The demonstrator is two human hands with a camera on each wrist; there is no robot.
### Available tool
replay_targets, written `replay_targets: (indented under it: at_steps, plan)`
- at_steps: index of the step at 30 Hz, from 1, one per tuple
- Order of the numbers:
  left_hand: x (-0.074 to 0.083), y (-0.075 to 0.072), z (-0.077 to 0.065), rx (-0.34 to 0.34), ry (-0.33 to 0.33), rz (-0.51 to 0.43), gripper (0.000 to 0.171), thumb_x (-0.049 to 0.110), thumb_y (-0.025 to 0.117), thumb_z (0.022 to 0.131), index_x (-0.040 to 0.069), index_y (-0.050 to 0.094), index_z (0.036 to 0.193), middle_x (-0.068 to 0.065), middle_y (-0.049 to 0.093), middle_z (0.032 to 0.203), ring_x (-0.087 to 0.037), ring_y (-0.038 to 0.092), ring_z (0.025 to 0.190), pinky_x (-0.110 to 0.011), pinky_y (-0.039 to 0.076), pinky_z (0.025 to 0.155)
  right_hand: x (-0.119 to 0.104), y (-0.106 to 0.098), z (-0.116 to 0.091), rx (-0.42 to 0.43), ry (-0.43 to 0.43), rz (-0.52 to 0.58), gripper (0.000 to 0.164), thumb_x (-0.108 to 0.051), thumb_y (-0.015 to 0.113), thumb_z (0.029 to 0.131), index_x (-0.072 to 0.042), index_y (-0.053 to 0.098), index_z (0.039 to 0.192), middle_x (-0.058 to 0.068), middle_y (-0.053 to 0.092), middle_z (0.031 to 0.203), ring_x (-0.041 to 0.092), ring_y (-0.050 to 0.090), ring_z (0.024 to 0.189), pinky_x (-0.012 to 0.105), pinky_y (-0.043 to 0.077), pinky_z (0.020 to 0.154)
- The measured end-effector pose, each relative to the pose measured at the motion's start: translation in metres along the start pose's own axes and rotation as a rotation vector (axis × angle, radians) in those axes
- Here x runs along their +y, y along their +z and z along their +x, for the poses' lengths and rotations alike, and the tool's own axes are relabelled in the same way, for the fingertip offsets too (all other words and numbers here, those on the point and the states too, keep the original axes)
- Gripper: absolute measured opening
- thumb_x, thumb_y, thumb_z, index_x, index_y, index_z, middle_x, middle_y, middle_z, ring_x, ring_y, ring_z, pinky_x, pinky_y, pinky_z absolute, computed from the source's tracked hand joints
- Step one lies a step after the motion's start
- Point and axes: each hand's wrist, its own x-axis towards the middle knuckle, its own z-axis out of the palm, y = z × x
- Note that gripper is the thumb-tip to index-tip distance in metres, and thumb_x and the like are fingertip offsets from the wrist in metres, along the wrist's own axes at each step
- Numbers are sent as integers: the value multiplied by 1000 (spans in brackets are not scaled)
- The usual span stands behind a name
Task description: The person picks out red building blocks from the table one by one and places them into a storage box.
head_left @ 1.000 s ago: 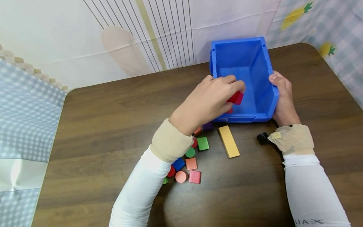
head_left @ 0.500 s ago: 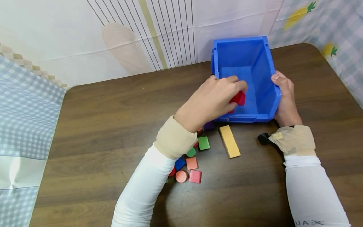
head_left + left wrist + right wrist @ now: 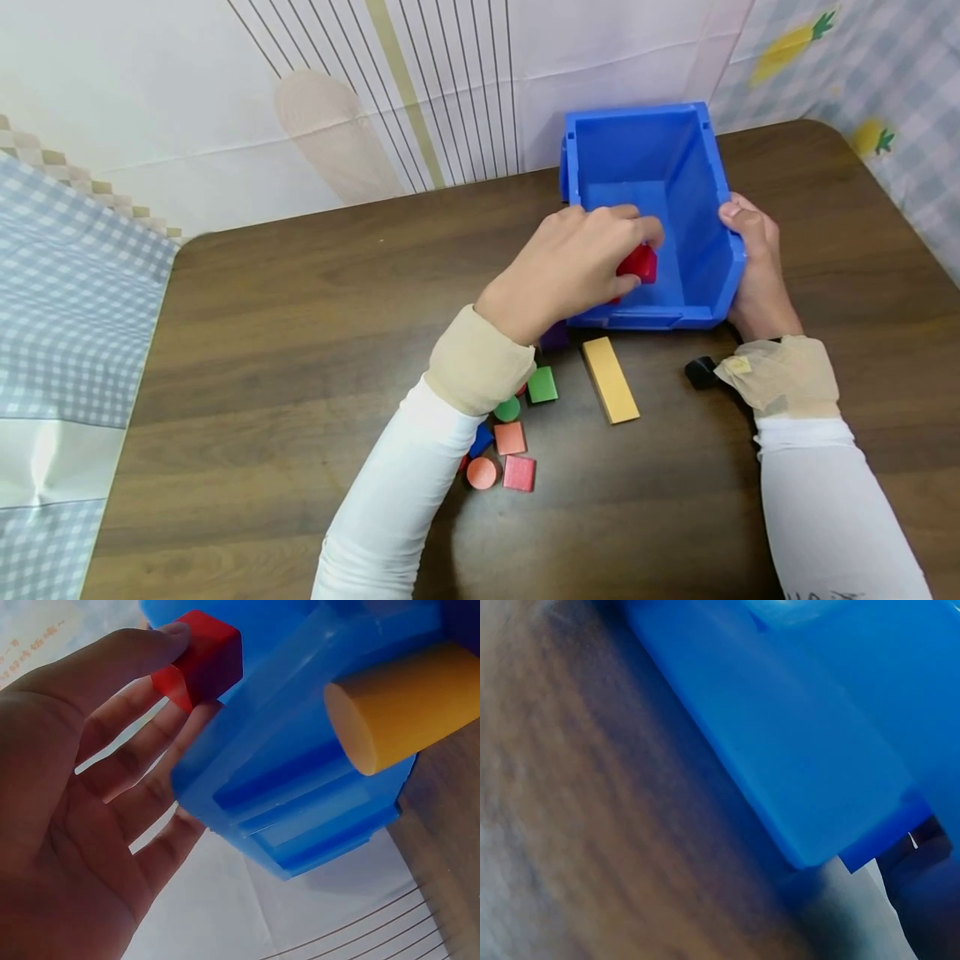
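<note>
My left hand (image 3: 577,262) is over the near left part of a blue plastic bin (image 3: 686,315) and pinches a red block (image 3: 639,264). In the left wrist view the red block (image 3: 206,660) sits between the thumb and fingertips, in front of the bin (image 3: 300,802). My right hand (image 3: 757,275) grips the bin's right wall, thumb on top of the rim. The right wrist view is mostly filled by the bin's blue side (image 3: 780,735).
A flat yellow block (image 3: 611,381) lies before the bin. Left of it are a green square block (image 3: 542,384), a purple block (image 3: 554,336), a salmon disc (image 3: 482,473) and several others, some hidden under my left arm. The left wrist view shows an orange-yellow cylinder (image 3: 412,709).
My left hand has drifted slightly right over the bin, still pinching the red block. My right hand keeps its hold on the bin wall.
</note>
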Motion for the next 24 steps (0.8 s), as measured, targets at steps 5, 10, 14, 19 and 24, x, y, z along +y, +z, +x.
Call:
replay_targets:
  at_steps: [5,10,14,19,24]
  plan:
    - [-1,3,4,4,8,7,40,42,61,91,27,61,127,8,62,115,-6,56,94,-26,45,75,1,-1,0,8,-7,1,46,-36,54,90,-7,56,126,12,53,131,28,48,116,35,45,89]
    - [0,5,8,0,7,29,40,43,61,91,28,60,128,9,62,117,-6,56,99,-28,42,78,1,-1,0,11,-22,7,44,-36,54,90,-6,57,123,13,54,129,28,49,115,35,45,89]
    - [2,6,11,-5,0,49,40,43,62,91,29,60,128,9,62,116,-6,56,98,-29,40,77,1,-1,-1,18,-21,-2,44,-36,54,90,-6,57,123,12,53,129,28,49,115,35,44,90]
    - [4,7,15,-13,-16,74,42,44,63,89,29,60,128,9,63,116,-7,57,98,-29,41,76,-1,0,-1,22,-2,-14,42,-38,55,90,-7,57,119,10,53,131,27,47,118,36,43,91]
    - [6,8,17,-22,-39,51,46,45,65,88,28,60,131,7,63,120,-9,59,96,-27,46,77,-2,1,0,22,15,-19,42,-38,55,90,-8,56,118,9,52,133,26,47,119,35,44,90]
